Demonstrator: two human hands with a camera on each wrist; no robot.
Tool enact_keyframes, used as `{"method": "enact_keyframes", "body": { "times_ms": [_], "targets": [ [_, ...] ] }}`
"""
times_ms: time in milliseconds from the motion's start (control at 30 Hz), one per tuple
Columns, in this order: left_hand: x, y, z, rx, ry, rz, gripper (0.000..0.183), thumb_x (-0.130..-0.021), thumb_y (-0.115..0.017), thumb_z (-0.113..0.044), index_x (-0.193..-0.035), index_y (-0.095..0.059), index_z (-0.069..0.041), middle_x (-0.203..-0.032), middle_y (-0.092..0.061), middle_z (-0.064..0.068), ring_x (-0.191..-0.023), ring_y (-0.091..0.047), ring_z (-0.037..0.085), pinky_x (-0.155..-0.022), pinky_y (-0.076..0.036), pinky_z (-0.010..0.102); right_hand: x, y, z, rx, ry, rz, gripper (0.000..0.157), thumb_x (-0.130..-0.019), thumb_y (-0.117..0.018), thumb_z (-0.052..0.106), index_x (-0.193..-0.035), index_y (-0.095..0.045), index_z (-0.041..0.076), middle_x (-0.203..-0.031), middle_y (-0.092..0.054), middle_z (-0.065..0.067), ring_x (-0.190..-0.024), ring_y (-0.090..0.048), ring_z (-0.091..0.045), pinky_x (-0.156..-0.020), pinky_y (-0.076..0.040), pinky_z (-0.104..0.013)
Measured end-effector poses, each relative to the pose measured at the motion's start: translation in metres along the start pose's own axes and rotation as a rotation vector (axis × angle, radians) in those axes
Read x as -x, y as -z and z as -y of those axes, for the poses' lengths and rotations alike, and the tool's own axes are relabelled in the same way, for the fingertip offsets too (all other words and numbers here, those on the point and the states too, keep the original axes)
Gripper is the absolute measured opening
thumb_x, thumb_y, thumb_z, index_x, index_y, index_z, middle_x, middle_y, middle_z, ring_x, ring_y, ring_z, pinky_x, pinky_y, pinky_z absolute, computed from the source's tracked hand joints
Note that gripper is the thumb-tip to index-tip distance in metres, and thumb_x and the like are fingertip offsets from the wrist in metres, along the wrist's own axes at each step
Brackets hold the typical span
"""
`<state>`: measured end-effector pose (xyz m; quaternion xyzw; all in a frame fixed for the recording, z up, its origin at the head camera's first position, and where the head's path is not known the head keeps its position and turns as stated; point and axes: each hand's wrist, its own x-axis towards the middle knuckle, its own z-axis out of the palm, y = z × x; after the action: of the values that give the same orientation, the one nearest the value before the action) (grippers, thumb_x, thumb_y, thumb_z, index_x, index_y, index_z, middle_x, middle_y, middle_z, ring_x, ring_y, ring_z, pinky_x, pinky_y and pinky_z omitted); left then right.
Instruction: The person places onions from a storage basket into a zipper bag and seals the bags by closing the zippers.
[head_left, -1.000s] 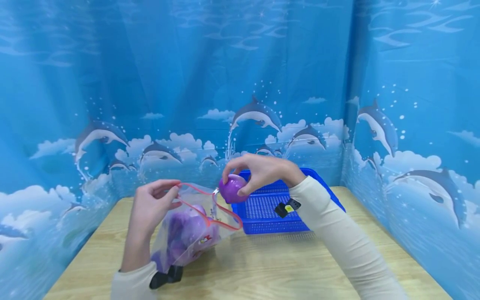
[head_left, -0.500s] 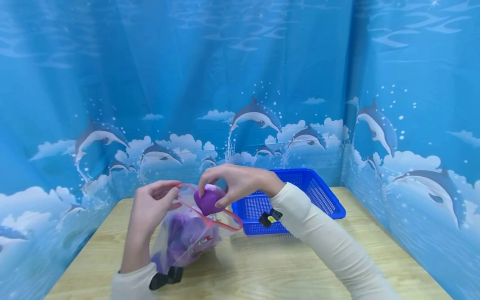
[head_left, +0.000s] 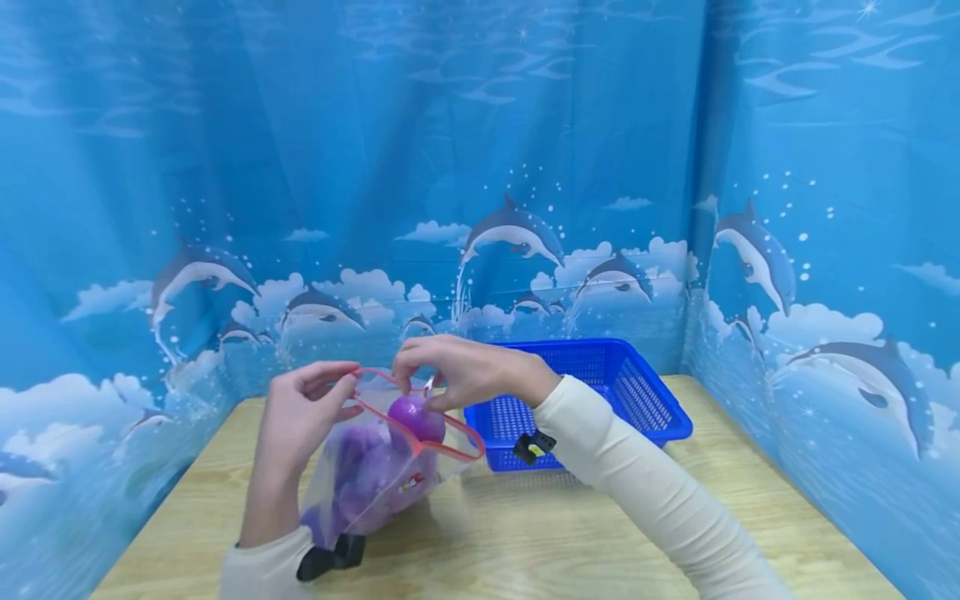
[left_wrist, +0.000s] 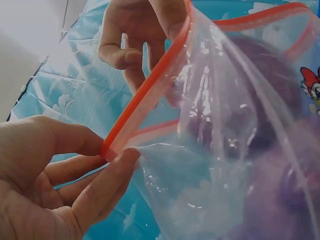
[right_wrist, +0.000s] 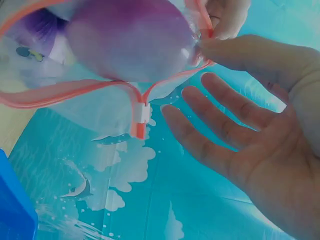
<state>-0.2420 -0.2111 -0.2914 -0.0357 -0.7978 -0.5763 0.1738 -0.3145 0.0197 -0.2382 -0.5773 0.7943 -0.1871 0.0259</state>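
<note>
My left hand (head_left: 303, 408) pinches the orange-red zip edge of a clear plastic zip bag (head_left: 450, 452) between thumb and fingers, and the mouth gapes. Purple round items bulge inside the bag, blurred by the plastic. A purple ball (head_left: 415, 419) sits within the mouth, just under my right hand (head_left: 468, 371). In the right wrist view the ball (right_wrist: 130, 40) fades to a paler end, and the fingers of my right hand (right_wrist: 240, 130) are spread outside the bag's edge, off the ball. My right thumb lies close to the ball's end. A white zip slider (right_wrist: 142, 113) hangs at the rim.
A blue perforated plastic basket (head_left: 645, 400) stands behind and to the right of the bag, partly hidden by my right forearm. The wooden table (head_left: 570, 542) meets a blue dolphin-print curtain (head_left: 420, 167) at the back and sides.
My right hand has carried the purple ball leftward from beside the basket into the bag's mouth, where the ball has dropped lower and left the fingers. My left hand has kept its place.
</note>
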Motion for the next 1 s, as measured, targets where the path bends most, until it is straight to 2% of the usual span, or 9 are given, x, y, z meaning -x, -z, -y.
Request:
{"method": "enact_keyframes", "body": {
  "times_ms": [233, 533, 633, 800, 867, 1000],
  "targets": [
    [0.000, 0.000, 0.001, 0.002, -0.002, -0.017, 0.037, -0.102, -0.065, -0.022, -0.132, -0.067, 0.000, -0.131, -0.068, 0.026, -0.088, -0.071, -0.007, -0.077, -0.066, 0.024, 0.007, 0.002, -0.009, 0.011, -0.055, -0.024, 0.028, -0.093, -0.067, -0.005, -0.118, -0.066, 0.009, -0.123, -0.063, -0.003, -0.125, -0.061, -0.019, -0.095, -0.061, -0.022],
    [0.001, -0.002, -0.001, 0.007, 0.002, -0.012, 0.036, -0.102, -0.065, -0.021, -0.132, -0.067, -0.001, -0.133, -0.068, 0.024, -0.090, -0.070, -0.007, -0.078, -0.066, 0.025, 0.013, -0.003, -0.024, 0.099, -0.102, -0.015, 0.035, -0.095, -0.066, -0.003, -0.127, -0.067, 0.011, -0.132, -0.066, -0.005, -0.128, -0.062, -0.023, -0.102, -0.059, -0.028],
    [0.002, -0.003, -0.002, 0.011, 0.001, -0.007, 0.037, -0.102, -0.066, -0.022, -0.133, -0.067, -0.002, -0.133, -0.068, 0.023, -0.093, -0.071, -0.005, -0.079, -0.066, 0.025, 0.014, -0.004, -0.029, 0.118, -0.098, -0.025, 0.031, -0.095, -0.067, -0.002, -0.124, -0.070, 0.008, -0.128, -0.069, -0.007, -0.124, -0.064, -0.024, -0.100, -0.061, -0.030],
    [0.005, -0.005, -0.006, 0.018, -0.016, -0.008, 0.035, -0.102, -0.066, -0.022, -0.131, -0.068, -0.002, -0.131, -0.070, 0.021, -0.096, -0.073, -0.002, -0.079, -0.066, 0.025, 0.016, -0.006, -0.034, 0.122, -0.069, -0.042, 0.019, -0.095, -0.072, 0.005, -0.113, -0.077, 0.009, -0.118, -0.075, -0.005, -0.110, -0.071, -0.017, -0.090, -0.061, -0.021],
    [0.006, -0.005, -0.007, 0.020, -0.030, -0.007, 0.034, -0.102, -0.066, -0.022, -0.129, -0.068, -0.002, -0.130, -0.070, 0.021, -0.098, -0.074, 0.001, -0.079, -0.066, 0.026, 0.018, -0.006, -0.036, 0.104, -0.050, -0.061, 0.015, -0.095, -0.073, 0.008, -0.109, -0.078, 0.010, -0.113, -0.077, -0.004, -0.103, -0.072, -0.014, -0.087, -0.061, -0.017],
    [0.007, 0.000, -0.007, 0.003, -0.053, -0.012, 0.036, -0.102, -0.067, -0.025, -0.129, -0.069, -0.002, -0.129, -0.071, 0.019, -0.099, -0.074, 0.001, -0.078, -0.066, 0.025, 0.022, -0.005, -0.040, 0.034, -0.020, -0.129, 0.011, -0.097, -0.072, 0.011, -0.106, -0.079, 0.009, -0.105, -0.079, -0.005, -0.096, -0.074, -0.012, -0.087, -0.062, -0.017]
  ]
}}
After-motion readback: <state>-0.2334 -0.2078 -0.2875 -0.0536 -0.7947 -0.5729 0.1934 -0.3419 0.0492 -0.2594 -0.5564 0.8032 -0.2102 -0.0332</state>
